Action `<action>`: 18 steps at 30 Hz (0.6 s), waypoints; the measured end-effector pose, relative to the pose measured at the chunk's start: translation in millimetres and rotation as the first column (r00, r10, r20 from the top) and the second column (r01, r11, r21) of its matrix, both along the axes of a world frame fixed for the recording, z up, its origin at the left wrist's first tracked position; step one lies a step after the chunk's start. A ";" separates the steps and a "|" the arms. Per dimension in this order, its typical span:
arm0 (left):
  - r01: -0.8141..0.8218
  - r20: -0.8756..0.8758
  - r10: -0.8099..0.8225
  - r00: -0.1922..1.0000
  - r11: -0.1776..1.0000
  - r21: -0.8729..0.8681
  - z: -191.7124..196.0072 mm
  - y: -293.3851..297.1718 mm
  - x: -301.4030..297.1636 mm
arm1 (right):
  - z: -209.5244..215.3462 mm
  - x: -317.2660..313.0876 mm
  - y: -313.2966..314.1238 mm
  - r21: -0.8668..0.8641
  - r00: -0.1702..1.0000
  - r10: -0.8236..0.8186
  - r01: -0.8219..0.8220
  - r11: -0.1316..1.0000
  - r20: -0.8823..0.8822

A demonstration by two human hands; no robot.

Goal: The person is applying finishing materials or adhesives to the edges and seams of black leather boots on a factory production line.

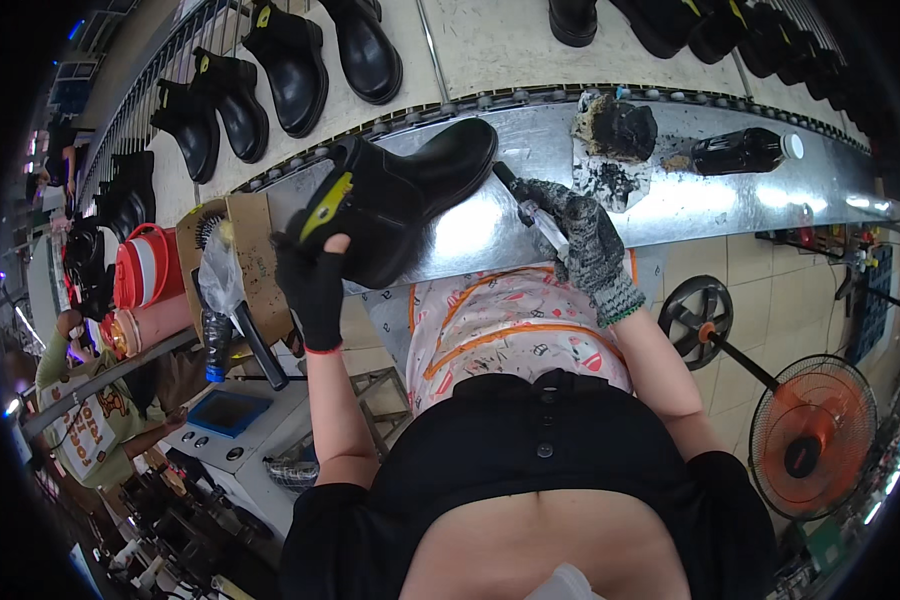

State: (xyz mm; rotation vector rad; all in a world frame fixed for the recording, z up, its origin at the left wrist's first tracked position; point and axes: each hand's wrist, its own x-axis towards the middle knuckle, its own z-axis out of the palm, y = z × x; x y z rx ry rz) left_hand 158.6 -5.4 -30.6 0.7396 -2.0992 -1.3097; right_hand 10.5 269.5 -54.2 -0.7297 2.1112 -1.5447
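Where a shiny silver metal ledge (540, 145) runs across in front of the person, a broad off-white conveyor surface (510, 50) edged with dark chain lies beyond it. Pale square floor tiles (755, 270) show below the ledge on the right, with one standing fan (808, 435) with orange blades and a round black spoked base; at the far left is one other person in a light green top (90, 435). Four black ankle boots (287, 70) stand in a near row on the conveyor's left, with more, too crowded to count, farther left and at upper right. On the ledge's right sit one rough black lump (622, 128) on one stained whitish sheet (610, 188), and one dark bottle with a white cap (740, 152), lying on its side. One open brown cardboard box (258, 250) is just beside the left hand (310, 285), which wears a black glove with the thumb tip bare and is closed around the shaft of one glossy black boot with a yellow panel (395, 195), tilted above the ledge, toe pointing right. The right hand (592, 245), in a grey-and-black knitted glove, has its fingers curled around one slender dark-tipped tool with a clear shaft (548, 230); its tip is near the toe, and contact cannot be told.
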 end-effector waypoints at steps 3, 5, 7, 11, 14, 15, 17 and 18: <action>0.010 0.077 -0.013 0.997 0.999 0.042 8.5 19.7 8.7 | 0.6 1.0 -0.9 -0.002 0.984 0.010 -0.011 1.000 -0.177; 0.041 0.130 -0.048 0.990 0.998 0.058 11.0 32.7 12.5 | 1.6 2.9 -1.4 -0.011 0.977 0.007 -0.010 1.000 -0.213; 0.045 0.094 -0.067 0.993 0.976 0.213 13.2 48.6 12.9 | 5.5 4.8 -1.8 -0.020 0.997 0.002 -0.004 1.000 -0.082; 0.081 0.141 -0.105 0.984 0.983 0.166 14.2 68.5 15.8 | 6.6 8.7 -0.8 0.052 0.992 0.012 -0.006 0.999 -0.128; 0.138 0.171 -0.158 0.973 0.983 0.120 8.1 73.6 21.1 | 15.0 12.4 -1.5 0.026 0.998 -0.015 0.017 1.000 -0.058; 0.147 0.192 -0.167 0.967 0.983 0.111 6.4 75.8 22.7 | 16.2 13.4 -0.9 0.029 0.999 -0.011 0.013 0.999 -0.044; 0.148 0.166 -0.174 0.971 0.976 0.160 6.9 83.7 21.5 | 17.2 15.0 -0.9 0.034 1.000 -0.011 0.012 0.999 -0.029; 0.146 0.143 -0.170 0.975 0.976 0.164 6.9 87.1 20.4 | 17.3 15.8 -2.0 0.076 0.996 0.004 0.003 0.997 -0.085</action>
